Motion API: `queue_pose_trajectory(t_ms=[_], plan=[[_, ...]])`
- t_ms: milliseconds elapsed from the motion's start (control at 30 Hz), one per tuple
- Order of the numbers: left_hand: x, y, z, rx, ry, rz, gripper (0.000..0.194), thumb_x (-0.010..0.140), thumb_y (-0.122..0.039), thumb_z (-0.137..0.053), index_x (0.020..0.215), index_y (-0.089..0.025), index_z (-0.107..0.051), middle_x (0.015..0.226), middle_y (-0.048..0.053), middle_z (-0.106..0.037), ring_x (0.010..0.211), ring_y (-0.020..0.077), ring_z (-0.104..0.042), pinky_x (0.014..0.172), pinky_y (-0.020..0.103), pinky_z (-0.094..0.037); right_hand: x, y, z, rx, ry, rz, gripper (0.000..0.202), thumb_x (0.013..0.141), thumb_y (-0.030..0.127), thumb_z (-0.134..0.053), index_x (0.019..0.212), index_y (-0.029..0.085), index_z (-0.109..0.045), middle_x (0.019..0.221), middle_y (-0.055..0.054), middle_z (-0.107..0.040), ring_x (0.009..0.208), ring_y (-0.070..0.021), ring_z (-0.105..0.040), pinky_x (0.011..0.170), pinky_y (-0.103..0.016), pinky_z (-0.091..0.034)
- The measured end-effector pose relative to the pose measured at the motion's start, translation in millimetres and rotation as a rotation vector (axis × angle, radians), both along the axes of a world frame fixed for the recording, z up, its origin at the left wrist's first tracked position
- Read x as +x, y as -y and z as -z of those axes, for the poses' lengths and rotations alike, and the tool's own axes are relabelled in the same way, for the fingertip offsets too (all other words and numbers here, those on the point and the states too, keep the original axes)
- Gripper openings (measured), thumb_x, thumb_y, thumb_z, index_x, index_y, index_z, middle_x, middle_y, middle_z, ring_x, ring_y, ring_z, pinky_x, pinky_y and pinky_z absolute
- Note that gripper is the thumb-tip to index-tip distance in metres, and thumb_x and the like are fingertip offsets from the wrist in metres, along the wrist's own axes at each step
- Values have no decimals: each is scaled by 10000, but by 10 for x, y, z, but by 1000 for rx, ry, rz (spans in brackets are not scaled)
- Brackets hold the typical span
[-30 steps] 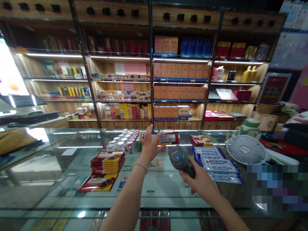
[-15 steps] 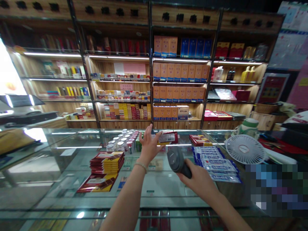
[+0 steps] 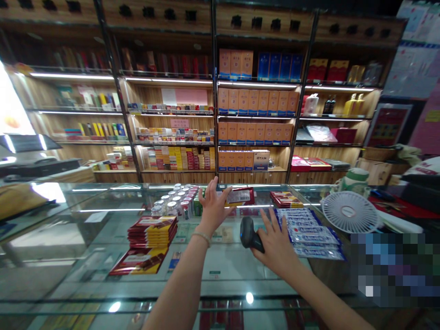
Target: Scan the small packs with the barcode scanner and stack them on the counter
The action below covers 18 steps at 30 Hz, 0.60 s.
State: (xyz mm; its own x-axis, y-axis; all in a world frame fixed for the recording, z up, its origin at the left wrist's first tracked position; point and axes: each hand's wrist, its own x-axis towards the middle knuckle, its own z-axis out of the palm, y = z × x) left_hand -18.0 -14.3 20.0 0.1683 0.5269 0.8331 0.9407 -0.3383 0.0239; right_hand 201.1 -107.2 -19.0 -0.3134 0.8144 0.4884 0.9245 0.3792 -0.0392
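My left hand holds a red chocolate packet at its left end, barcode side showing, above the glass counter. In my right hand is a dark handheld scanner, gripped near the thumb while the other fingers spread out. The scanner's head is below the packet. Left of my left arm lies a stack of red and yellow chocolate packets. Blue and white packets lie right of my right hand, with a smaller pile of chocolate packets behind them.
Several small lidded containers stand in rows beyond the stack. A white fan and a green and white container are at the right. Shelves with boxes line the wall behind the counter.
The fingers of my right hand have opened outward, and the scanner has turned and dropped slightly. My left hand and its packet have hardly moved.
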Motion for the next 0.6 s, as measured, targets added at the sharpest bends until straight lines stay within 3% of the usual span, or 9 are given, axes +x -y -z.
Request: queue_pose_trajectory(t_ms=[200, 367, 500, 600], plan=[[-5, -37, 46, 7, -22, 0, 698, 677, -489, -877, 1319, -363, -634, 1663, 173, -256, 1505, 384, -292, 1197, 626, -90, 8, -12, 35, -88, 20, -18, 432, 857, 537, -664, 1066, 163, -722, 1662, -159, -284, 1562, -412, -111, 1211, -715, -84], [2, -22, 43, 9, -41, -11, 735, 646, -471, -901, 1320, -354, -634, 1664, 172, -258, 1502, 397, -292, 1198, 629, -88, 105, -67, 27, -182, 5, -74, 588, 923, 681, -490, 1172, 193, -703, 1661, -156, -292, 1568, -377, -114, 1213, -688, -102], [15, -7, 34, 2, -41, -19, 772, 608, -475, -924, 1315, -357, -638, 1663, 163, -264, 1495, 397, -307, 1204, 626, -87, 246, -365, -119, -110, -18, 3, 602, 973, 630, -415, 1362, 215, -614, 1616, -154, -392, 1549, -358, -213, 1216, -641, -143], [30, 7, 33, -3, -40, -11, 772, 601, -478, -927, 1309, -353, -645, 1660, 162, -275, 1497, 400, -304, 1210, 626, -82, 331, -716, -226, 10, -47, 65, 611, 944, 522, -518, 1452, 183, -521, 1596, -153, -424, 1523, -354, -268, 1201, -591, -207]])
